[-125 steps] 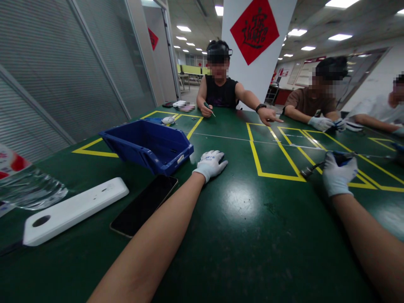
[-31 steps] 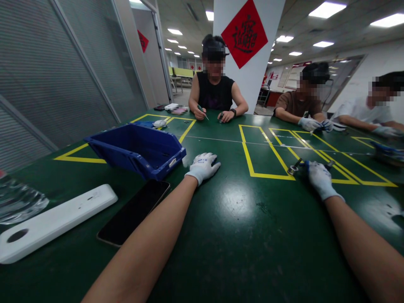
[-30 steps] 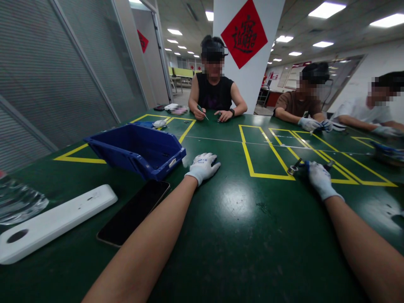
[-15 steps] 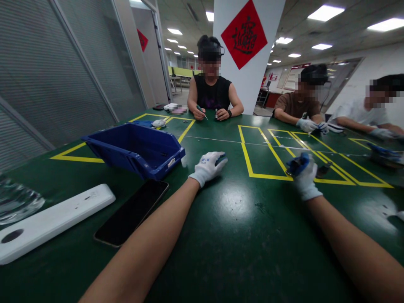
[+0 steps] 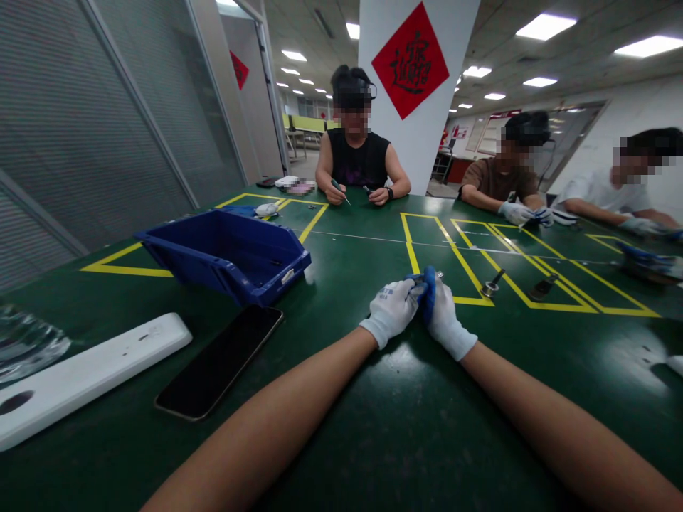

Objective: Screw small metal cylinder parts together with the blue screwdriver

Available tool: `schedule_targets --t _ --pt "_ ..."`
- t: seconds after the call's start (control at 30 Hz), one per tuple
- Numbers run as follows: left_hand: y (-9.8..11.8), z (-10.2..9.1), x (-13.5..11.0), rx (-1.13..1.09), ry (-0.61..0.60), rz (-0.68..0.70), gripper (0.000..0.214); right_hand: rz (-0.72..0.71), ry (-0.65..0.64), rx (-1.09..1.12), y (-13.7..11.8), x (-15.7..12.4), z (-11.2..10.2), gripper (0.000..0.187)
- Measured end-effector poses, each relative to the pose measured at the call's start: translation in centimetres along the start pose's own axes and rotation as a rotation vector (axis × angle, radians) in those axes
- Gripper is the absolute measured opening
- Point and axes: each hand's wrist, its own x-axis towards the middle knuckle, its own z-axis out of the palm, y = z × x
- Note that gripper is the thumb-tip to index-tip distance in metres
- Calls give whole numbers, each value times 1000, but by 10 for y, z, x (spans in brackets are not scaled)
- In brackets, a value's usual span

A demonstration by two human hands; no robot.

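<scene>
My left hand [image 5: 395, 306] and my right hand [image 5: 444, 313], both in white gloves with blue palms, meet above the green table. The fingers of both are closed and touch. A small metal part [image 5: 440, 275] pokes out at the top of my right hand's fingers; the rest of it is hidden by the gloves. What my left fingers grip, if anything, cannot be made out. To the right of my hands, a metal fitting with a dark stem [image 5: 489, 287] lies by a yellow tape line. Farther right is a second dark metal piece [image 5: 543, 286].
A blue bin [image 5: 229, 256] with a small dark piece inside stands at left. Nearer lie a black phone [image 5: 221, 363], a white long device [image 5: 96, 377] and a clear plastic object [image 5: 29, 341]. Yellow tape marks the green table [image 5: 341, 441]. Several people sit across it, handling small parts.
My right hand has come left from the taped area to meet my left hand, which moved slightly right and closed. The metal fitting by the tape line now shows uncovered.
</scene>
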Motion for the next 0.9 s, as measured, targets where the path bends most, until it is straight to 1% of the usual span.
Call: schedule_targets --t 0.03,0.1,0.17,0.2,0.23,0.3,0.37,0.4,0.43,0.5,0.6,0.67,0.77,0.83,0.9 --pt "-1 -1 0 15 3 10 42 -9 -28 -1 0 0 -2 54" --pt "-2 -1 -1 42 2 33 38 -71 -68 -78 0 -1 -5 45" --pt "-3 -1 0 62 -8 45 36 -147 -89 -154 0 -1 -8 39" --pt "-3 -1 0 67 -11 46 35 -168 -90 -158 0 0 -8 37" --pt "-3 -2 1 66 -13 45 35 -169 -81 -133 0 0 -8 37" --pt "-3 -4 2 44 -23 53 35 -115 -76 -24 2 3 -5 38" --pt "-2 -8 4 0 -39 70 36 -42 -96 67 4 7 -3 46" --pt "-2 -10 4 -22 -50 74 38 -25 -101 75 5 9 -3 50" --pt "-2 -12 4 -38 -58 72 40 -22 -103 62 6 10 -4 51" --pt "-1 -15 3 -39 -65 59 43 -60 -85 -19 4 11 -8 44" --pt "0 -17 0 37 -77 76 41 -103 -80 -151 -5 8 -14 38" --pt "1 -17 -3 116 -82 92 36 -104 -95 -188 -13 4 -16 42" --pt "6 -18 -4 217 -82 64 32 -94 -97 -168 -18 -1 -13 50" --pt "10 -20 -3 240 -85 36 33 -73 -66 -147 -16 -3 -8 54" --pt "11 -22 -2 249 -95 11 34 -31 -6 -94 -10 -1 -4 61"
